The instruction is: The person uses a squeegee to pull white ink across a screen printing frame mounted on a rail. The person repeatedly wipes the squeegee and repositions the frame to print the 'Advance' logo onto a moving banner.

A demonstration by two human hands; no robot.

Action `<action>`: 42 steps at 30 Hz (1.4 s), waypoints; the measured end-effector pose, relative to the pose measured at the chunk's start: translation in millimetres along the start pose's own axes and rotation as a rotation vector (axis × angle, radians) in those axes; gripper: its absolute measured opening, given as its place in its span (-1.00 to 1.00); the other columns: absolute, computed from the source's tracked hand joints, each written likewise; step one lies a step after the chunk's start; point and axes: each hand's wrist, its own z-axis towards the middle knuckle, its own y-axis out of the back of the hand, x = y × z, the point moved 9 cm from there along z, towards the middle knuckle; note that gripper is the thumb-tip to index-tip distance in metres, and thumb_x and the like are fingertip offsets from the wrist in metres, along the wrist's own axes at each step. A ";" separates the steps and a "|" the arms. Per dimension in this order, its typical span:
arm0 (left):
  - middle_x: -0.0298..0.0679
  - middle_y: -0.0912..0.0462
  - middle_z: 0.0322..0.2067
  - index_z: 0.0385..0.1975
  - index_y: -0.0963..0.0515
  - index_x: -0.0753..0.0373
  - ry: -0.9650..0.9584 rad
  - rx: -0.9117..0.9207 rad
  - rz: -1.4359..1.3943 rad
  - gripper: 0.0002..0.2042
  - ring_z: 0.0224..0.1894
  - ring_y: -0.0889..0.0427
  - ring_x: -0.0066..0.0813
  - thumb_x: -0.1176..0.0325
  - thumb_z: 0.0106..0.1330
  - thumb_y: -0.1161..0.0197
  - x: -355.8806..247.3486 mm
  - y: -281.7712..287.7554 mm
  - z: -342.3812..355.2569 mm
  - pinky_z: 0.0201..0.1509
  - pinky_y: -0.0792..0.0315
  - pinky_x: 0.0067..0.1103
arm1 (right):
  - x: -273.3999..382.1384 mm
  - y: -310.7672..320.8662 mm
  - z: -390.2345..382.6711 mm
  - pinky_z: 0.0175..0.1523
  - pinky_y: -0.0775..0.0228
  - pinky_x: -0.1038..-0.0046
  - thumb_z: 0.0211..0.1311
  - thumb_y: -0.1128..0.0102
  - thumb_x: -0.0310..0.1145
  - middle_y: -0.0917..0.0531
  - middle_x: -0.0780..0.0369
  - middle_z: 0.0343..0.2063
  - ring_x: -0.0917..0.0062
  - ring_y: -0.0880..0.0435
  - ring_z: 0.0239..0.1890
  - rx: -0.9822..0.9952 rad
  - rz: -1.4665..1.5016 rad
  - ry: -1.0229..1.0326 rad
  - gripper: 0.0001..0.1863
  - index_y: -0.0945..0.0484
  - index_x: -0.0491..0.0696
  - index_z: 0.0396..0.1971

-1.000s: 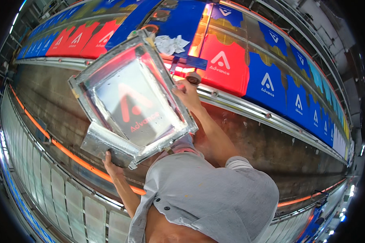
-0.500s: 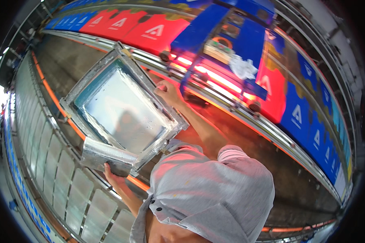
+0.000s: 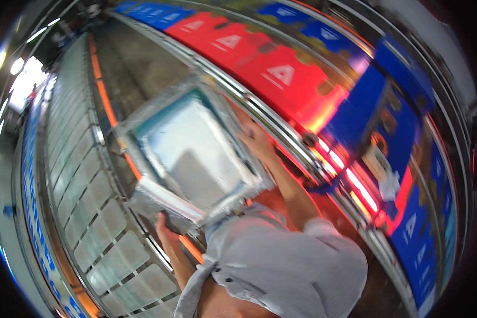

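Both hands are closed on the printing screen frame (image 3: 188, 153), the left hand (image 3: 164, 225) at its near corner and the right hand (image 3: 257, 140) on its far edge beside the metal rail (image 3: 281, 132), where a swing could knock it or loosen either grip.

Your left hand (image 3: 165, 227) is mostly hidden beneath the lower corner of the printing frame (image 3: 191, 153). The frame edge covers your right hand's (image 3: 257, 142) fingertips. Motion blur smears the frame mesh and the red and blue panels (image 3: 281, 74).
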 end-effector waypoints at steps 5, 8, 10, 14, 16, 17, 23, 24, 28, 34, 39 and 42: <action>-0.26 -0.63 0.00 0.19 -0.43 0.22 0.082 -0.053 -0.058 -0.53 0.06 -0.62 -0.22 0.39 0.26 -0.33 -3.3 -57.6 50.6 0.19 -0.52 -0.21 | -25.8 26.9 9.8 -0.22 -0.39 0.52 0.10 -0.39 -0.39 -0.55 0.33 -0.48 0.62 -0.49 -0.38 -0.096 -0.064 -0.179 -0.67 -0.61 -0.18 -0.13; -0.16 -0.65 -0.07 0.12 -0.47 0.28 0.177 0.026 -0.042 -0.53 -0.06 -0.67 -0.26 0.38 0.20 -0.40 -15.2 -64.4 72.7 0.07 -0.59 -0.23 | -10.2 26.2 10.3 -0.19 -0.44 0.50 0.12 -0.37 -0.40 -0.60 0.29 -0.43 0.59 -0.54 -0.37 -0.131 -0.031 -0.229 -0.67 -0.61 -0.17 -0.11; -0.15 -0.69 -0.15 0.04 -0.52 0.34 0.199 0.030 0.033 -0.56 -0.11 -0.70 -0.27 0.35 0.17 -0.44 -27.0 -85.3 92.1 0.00 -0.62 -0.28 | -7.1 41.0 8.7 -0.13 -0.46 0.49 0.16 -0.32 -0.43 -0.64 0.26 -0.36 0.58 -0.58 -0.32 -0.208 -0.066 -0.261 -0.68 -0.59 -0.18 -0.08; -0.13 -0.71 -0.21 -0.05 -0.58 0.41 0.286 0.241 0.050 -0.59 -0.23 -0.73 -0.31 0.32 0.16 -0.46 -39.6 -121.5 133.4 -0.08 -0.64 -0.33 | -10.5 52.6 0.6 -0.07 -0.44 0.48 0.23 -0.25 -0.50 -0.66 0.23 -0.29 0.58 -0.56 -0.26 -0.234 -0.111 -0.238 -0.71 -0.55 -0.19 -0.05; -0.12 -0.72 -0.24 -0.09 -0.60 0.43 0.299 0.311 0.059 -0.61 -0.29 -0.74 -0.33 0.32 0.16 -0.47 -40.3 -127.5 149.8 -0.11 -0.65 -0.34 | -29.9 52.3 -9.3 -0.08 -0.44 0.46 0.25 -0.26 -0.45 -0.65 0.20 -0.30 0.55 -0.56 -0.27 -0.264 -0.139 -0.236 -0.72 -0.56 -0.18 -0.06; -0.14 -0.73 -0.24 -0.10 -0.63 0.42 0.305 0.319 0.047 -0.63 -0.31 -0.74 -0.36 0.31 0.17 -0.46 -39.4 -128.7 156.4 -0.14 -0.65 -0.37 | -28.2 51.8 -13.7 -0.09 -0.44 0.45 0.25 -0.26 -0.44 -0.65 0.20 -0.30 0.55 -0.56 -0.28 -0.280 -0.196 -0.234 -0.73 -0.56 -0.17 -0.07; -0.19 -0.73 -0.31 -0.19 -0.66 0.39 0.393 0.395 0.126 -0.68 -0.32 -0.72 -0.39 0.30 0.16 -0.48 -27.1 -136.4 186.2 -0.16 -0.62 -0.40 | -30.4 68.1 -51.3 -0.02 -0.47 0.31 0.18 -0.32 -0.32 -0.69 0.15 -0.24 0.34 -0.65 -0.17 -0.462 -0.370 -0.195 -0.66 -0.57 -0.16 -0.09; -0.19 -0.73 -0.32 -0.20 -0.66 0.38 0.421 0.395 0.147 -0.68 -0.33 -0.72 -0.39 0.30 0.15 -0.49 -26.1 -136.2 188.2 -0.16 -0.62 -0.39 | -31.0 64.5 -55.1 0.01 -0.47 0.30 0.14 -0.35 -0.30 -0.70 0.14 -0.23 0.31 -0.66 -0.14 -0.430 -0.406 -0.268 -0.62 -0.56 -0.15 -0.07; -0.17 -0.66 -0.16 -0.04 -0.54 0.36 0.451 0.289 0.218 -0.54 -0.15 -0.67 -0.26 0.32 0.08 -0.52 -24.3 -126.0 201.2 0.02 -0.57 -0.26 | -14.6 54.7 -63.2 -0.05 -0.45 0.45 0.12 -0.29 -0.36 -0.64 0.22 -0.33 0.47 -0.61 -0.24 -0.437 -0.426 -0.411 -0.67 -0.56 -0.18 -0.13; -0.13 -0.53 0.05 0.19 -0.32 0.25 0.418 0.333 0.171 -0.37 0.06 -0.56 -0.18 0.31 0.15 -0.48 -9.0 -121.4 217.3 0.16 -0.48 -0.19 | -2.3 53.2 -77.7 -0.12 -0.48 0.23 0.13 -0.34 -0.17 -0.67 0.03 -0.34 0.14 -0.67 -0.26 -0.547 -0.476 -0.296 -0.57 -0.53 -0.09 -0.06; -0.11 -0.52 0.10 0.27 -0.26 0.30 0.489 0.402 0.158 -0.30 0.09 -0.55 -0.15 0.27 0.17 -0.46 11.9 -121.1 232.1 0.20 -0.45 -0.17 | 9.1 51.7 -92.1 -0.19 -0.50 0.23 0.12 -0.34 -0.14 -0.68 0.04 -0.41 0.18 -0.70 -0.32 -0.602 -0.495 -0.354 -0.57 -0.55 -0.03 -0.05; -0.11 -0.51 0.12 0.29 -0.25 0.29 0.482 0.426 0.159 -0.29 0.10 -0.55 -0.15 0.26 0.18 -0.45 23.9 -114.8 243.7 0.20 -0.45 -0.18 | 8.1 49.7 -98.3 -0.20 -0.49 0.25 0.12 -0.33 -0.16 -0.68 0.06 -0.42 0.21 -0.69 -0.34 -0.619 -0.467 -0.362 -0.58 -0.56 -0.03 -0.06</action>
